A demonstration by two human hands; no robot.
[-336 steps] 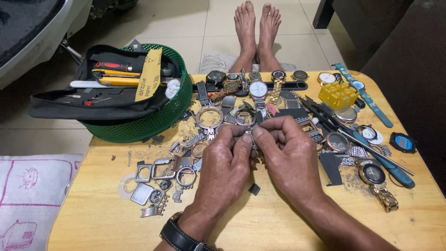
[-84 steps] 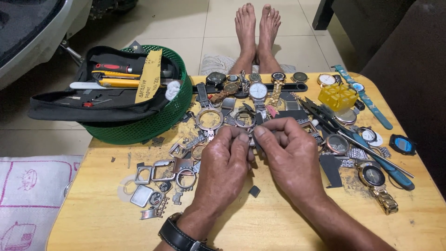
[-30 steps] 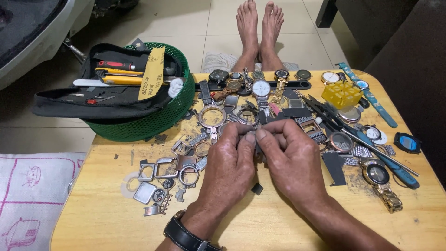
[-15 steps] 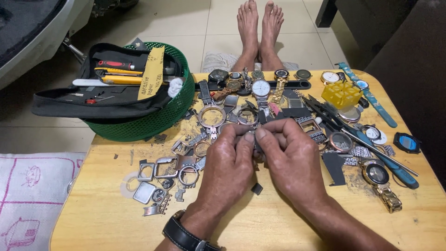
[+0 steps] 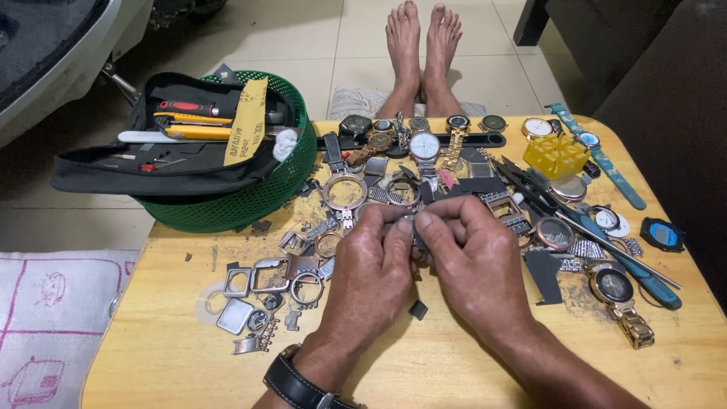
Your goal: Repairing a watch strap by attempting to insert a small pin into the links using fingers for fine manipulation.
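My left hand and my right hand meet over the middle of a low wooden table. Their fingertips pinch one small metal watch part between them; most of it is hidden by my fingers. A black wristwatch sits on my left wrist. Empty metal watch cases and bezels lie just left of my left hand. A small dark scrap rests on the table between my wrists.
A green mesh basket with a black tool pouch stands at the back left. Several watches line the far edge. A yellow plastic box, pliers, a blue-handled tool and more watches lie at right. Someone's bare feet rest beyond the table.
My hands have stayed together over the same spot on the small part, with only slight finger shifts. The view has moved a little.
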